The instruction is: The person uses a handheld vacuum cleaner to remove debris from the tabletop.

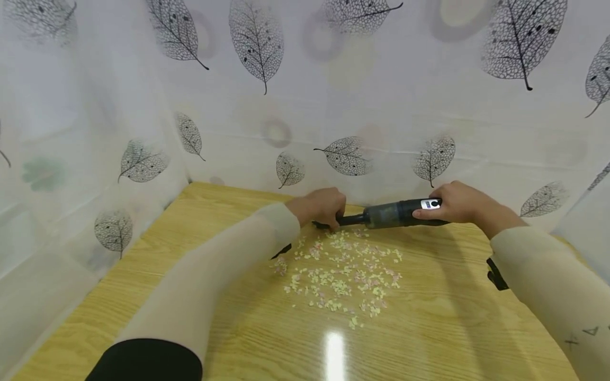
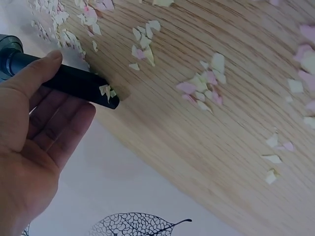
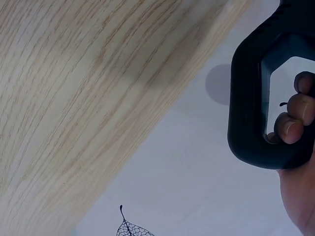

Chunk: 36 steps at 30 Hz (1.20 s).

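A handheld vacuum spans sideways just inside the far edge of the wooden table, its nozzle toward the far left corner. The right hand wraps its handle, presumably to bear the weight, while the left hand holds the nozzle between thumb and fingers, probably to steer its mouth low over the table. Pale yellow and pink flakes lie scattered between nozzle and near edge, perhaps the reason the mouth is kept so low. Only the left wrist view shows a few flakes at the nozzle's slanted mouth, with the thumb above and fingers beneath; the right wrist view alone reveals the handle as a closed loop with fingertips curled through it. The lit display appears only from the head.
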{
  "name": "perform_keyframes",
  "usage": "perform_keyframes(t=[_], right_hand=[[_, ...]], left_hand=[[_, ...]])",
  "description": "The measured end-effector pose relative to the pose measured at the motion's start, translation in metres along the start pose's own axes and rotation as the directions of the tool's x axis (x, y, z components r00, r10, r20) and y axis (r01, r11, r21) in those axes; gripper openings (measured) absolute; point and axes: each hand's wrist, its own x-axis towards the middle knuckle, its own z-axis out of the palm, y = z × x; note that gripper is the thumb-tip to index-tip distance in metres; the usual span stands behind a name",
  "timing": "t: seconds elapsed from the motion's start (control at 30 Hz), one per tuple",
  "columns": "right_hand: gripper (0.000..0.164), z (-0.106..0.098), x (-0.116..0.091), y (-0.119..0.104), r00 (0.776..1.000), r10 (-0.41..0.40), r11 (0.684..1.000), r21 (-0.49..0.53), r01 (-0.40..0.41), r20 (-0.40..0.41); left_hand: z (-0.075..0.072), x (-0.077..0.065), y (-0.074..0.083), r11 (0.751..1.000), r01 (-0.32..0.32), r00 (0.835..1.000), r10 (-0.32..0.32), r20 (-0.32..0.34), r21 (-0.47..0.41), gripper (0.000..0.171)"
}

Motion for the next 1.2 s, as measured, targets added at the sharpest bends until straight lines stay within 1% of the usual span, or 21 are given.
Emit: perform_keyframes(t=[0.07,0.17,0.5,0.6,0.77,0.83,0.97,1.1,1.2], right_hand=[[0.045,0.000,-0.001,0.002,1.000,0.005,1.000,0.002,-0.005,-0.005],[0.044,0.000,-0.003,0.005,1.000,0.008,1.000,-0.002,-0.008,-0.010],[0.045,-0.002,-0.007,0.015,1.000,0.014,0.999,-0.042,-0.015,-0.023],[0.047,-0.003,-0.009,0.018,0.998,0.023,0.995,-0.094,-0.028,-0.050],[0.052,-0.004,-0.012,0.022,0.992,0.047,0.970,-0.231,-0.073,-0.118],[0.053,-0.005,-0.013,0.022,0.990,0.060,0.961,-0.260,-0.093,-0.130],[0.054,-0.007,-0.015,0.024,0.988,0.070,0.960,-0.258,-0.105,-0.140],[0.056,-0.009,-0.016,0.027,0.989,0.078,0.971,-0.214,-0.103,-0.125],[0.056,-0.010,-0.016,0.029,0.990,0.087,0.977,-0.185,-0.107,-0.116]], left_hand=[[0.000,0.000,0.003,1.000,0.010,1.000,-0.010,-0.009,0.007,0.023],[0.003,0.003,0.004,1.000,0.014,0.999,-0.014,-0.029,0.016,0.021],[0.005,0.013,0.011,0.999,0.037,0.998,-0.038,-0.053,-0.015,0.025],[0.004,0.016,0.014,0.999,0.039,0.998,-0.041,-0.057,-0.037,0.028],[0.003,0.020,0.018,0.995,0.061,0.996,-0.065,-0.056,-0.073,0.028],[0.002,0.020,0.019,0.995,0.068,0.996,-0.073,-0.059,-0.078,0.029],[0.003,0.023,0.022,0.995,0.076,0.994,-0.081,-0.070,-0.068,0.031],[0.003,0.027,0.024,0.995,0.084,0.993,-0.088,-0.079,-0.055,0.035],[0.003,0.030,0.025,0.994,0.091,0.993,-0.095,-0.076,-0.063,0.040]])
